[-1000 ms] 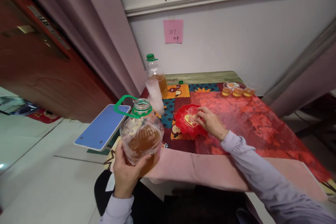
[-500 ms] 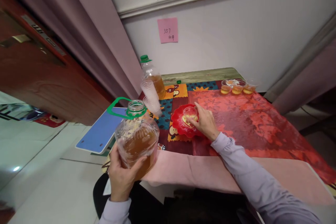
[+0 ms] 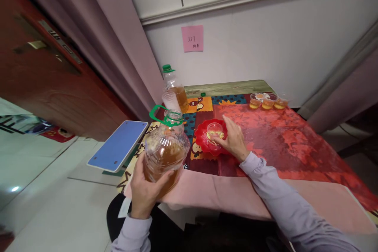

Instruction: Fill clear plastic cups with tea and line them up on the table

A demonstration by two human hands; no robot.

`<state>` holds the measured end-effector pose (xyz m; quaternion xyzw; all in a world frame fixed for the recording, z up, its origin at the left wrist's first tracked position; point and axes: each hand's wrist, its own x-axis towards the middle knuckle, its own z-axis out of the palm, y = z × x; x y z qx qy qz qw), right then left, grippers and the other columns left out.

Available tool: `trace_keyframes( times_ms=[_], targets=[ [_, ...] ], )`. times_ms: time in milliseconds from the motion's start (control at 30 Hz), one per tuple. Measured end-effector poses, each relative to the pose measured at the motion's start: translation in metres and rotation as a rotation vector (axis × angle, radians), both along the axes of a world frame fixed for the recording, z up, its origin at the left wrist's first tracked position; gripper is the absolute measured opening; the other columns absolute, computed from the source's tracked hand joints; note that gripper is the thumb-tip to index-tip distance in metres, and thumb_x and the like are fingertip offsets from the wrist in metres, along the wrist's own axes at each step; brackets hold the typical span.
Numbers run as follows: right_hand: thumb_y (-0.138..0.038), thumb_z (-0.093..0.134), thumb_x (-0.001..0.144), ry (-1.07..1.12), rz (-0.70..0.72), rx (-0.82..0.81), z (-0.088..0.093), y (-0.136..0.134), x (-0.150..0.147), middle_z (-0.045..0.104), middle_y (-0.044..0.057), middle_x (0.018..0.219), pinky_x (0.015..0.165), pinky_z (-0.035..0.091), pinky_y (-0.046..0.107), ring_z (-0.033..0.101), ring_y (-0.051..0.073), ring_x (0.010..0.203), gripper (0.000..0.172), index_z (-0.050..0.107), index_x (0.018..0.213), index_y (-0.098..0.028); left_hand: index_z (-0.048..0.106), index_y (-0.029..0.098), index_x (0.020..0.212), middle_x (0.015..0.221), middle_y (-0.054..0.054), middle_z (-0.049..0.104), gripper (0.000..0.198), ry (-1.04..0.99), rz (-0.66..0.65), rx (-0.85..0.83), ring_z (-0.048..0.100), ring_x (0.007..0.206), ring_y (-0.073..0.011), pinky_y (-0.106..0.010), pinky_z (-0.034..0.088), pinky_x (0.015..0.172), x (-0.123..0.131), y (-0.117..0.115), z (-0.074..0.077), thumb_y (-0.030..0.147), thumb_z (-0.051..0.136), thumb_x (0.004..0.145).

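Left hand [image 3: 144,191] clasps uncapped clear jug [image 3: 165,151] of amber liquid; right hand [image 3: 234,137], three o'clock, fingers apart beside cup [image 3: 215,127]; pink note [image 3: 192,38], twelve o'clock: "357".

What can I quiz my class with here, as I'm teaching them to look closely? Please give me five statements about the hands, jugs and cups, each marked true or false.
1. The left hand holds a jug of amber liquid. True.
2. A cap closes the held jug. False: its mouth is open.
3. The right hand is at a clear cup, seen against a red dish. True.
4. The cups with amber liquid stand beside the left hand. False: three cups with it stand at the far side, to the right.
5. A second jug, behind, has a green cap on. True.
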<state>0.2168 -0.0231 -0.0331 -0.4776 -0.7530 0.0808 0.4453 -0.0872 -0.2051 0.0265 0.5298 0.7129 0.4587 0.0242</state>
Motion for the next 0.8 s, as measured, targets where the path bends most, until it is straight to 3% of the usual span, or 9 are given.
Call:
trace_keyframes(
  times_ms=[100, 233, 300, 433, 567, 800],
  targets=[
    [-0.06, 0.07, 0.093, 0.205, 0.038, 0.028, 0.021, -0.017, -0.003, 0.065, 0.023, 0.145, 0.11, 0.052, 0.057, 0.064, 0.038, 0.132, 0.076, 0.052, 0.152, -0.015, 0.053, 0.019, 0.149, 0.146, -0.018, 0.064, 0.1, 0.042, 0.016, 0.007, 0.062, 0.135, -0.0382, -0.058, 0.047, 0.119, 0.002, 0.001, 0.0, 0.064, 0.087, 0.066],
    [-0.05, 0.069, 0.096, 0.504, 0.393, -0.319, 0.037, -0.057, -0.038, 0.075, 0.014, 0.123, 0.087, 0.065, 0.043, 0.076, 0.025, 0.095, 0.052, 0.062, 0.141, -0.024, 0.05, 0.018, 0.152, 0.149, -0.02, 0.062, 0.102, 0.058, -0.003, -0.008, 0.061, 0.137, -0.0383, -0.058, 0.047, 0.119, 0.003, 0.002, 0.0, 0.063, 0.087, 0.067],
    [-0.052, 0.071, 0.096, 0.675, 0.599, -0.534, 0.035, -0.075, -0.064, 0.073, 0.012, 0.128, 0.087, 0.065, 0.041, 0.076, 0.024, 0.099, 0.056, 0.059, 0.144, -0.027, 0.05, 0.019, 0.152, 0.15, -0.02, 0.061, 0.102, 0.06, -0.02, -0.024, 0.061, 0.138, -0.038, -0.058, 0.047, 0.12, 0.003, 0.003, 0.0, 0.063, 0.087, 0.067],
    [-0.056, 0.076, 0.092, 0.898, 0.872, -0.757, 0.021, -0.09, -0.099, 0.069, 0.011, 0.141, 0.11, 0.057, 0.049, 0.07, 0.026, 0.125, 0.068, 0.052, 0.15, -0.029, 0.05, 0.019, 0.151, 0.147, -0.019, 0.063, 0.102, 0.054, -0.063, -0.048, 0.064, 0.134, -0.0367, -0.057, 0.05, 0.117, 0.003, 0.007, 0.005, 0.064, 0.087, 0.067],
    [-0.055, 0.084, 0.085, 0.985, 0.955, -0.826, 0.014, -0.087, -0.1, 0.064, 0.01, 0.149, 0.119, 0.049, 0.052, 0.065, 0.027, 0.135, 0.079, 0.049, 0.152, -0.03, 0.053, 0.017, 0.148, 0.144, -0.02, 0.066, 0.099, 0.081, -0.107, -0.09, 0.066, 0.131, -0.0361, -0.057, 0.051, 0.116, 0.002, 0.011, 0.016, 0.064, 0.087, 0.067],
    [-0.059, 0.084, 0.083, 1.085, 0.932, -0.855, 0.014, -0.094, -0.097, 0.068, 0.009, 0.142, 0.116, 0.052, 0.051, 0.065, 0.029, 0.135, 0.073, 0.054, 0.142, -0.029, 0.056, 0.02, 0.148, 0.146, -0.017, 0.066, 0.097, 0.181, -0.191, -0.181, 0.065, 0.133, -0.036, -0.056, 0.05, 0.117, 0.0, 0.024, 0.031, 0.066, 0.086, 0.068]
  ],
)
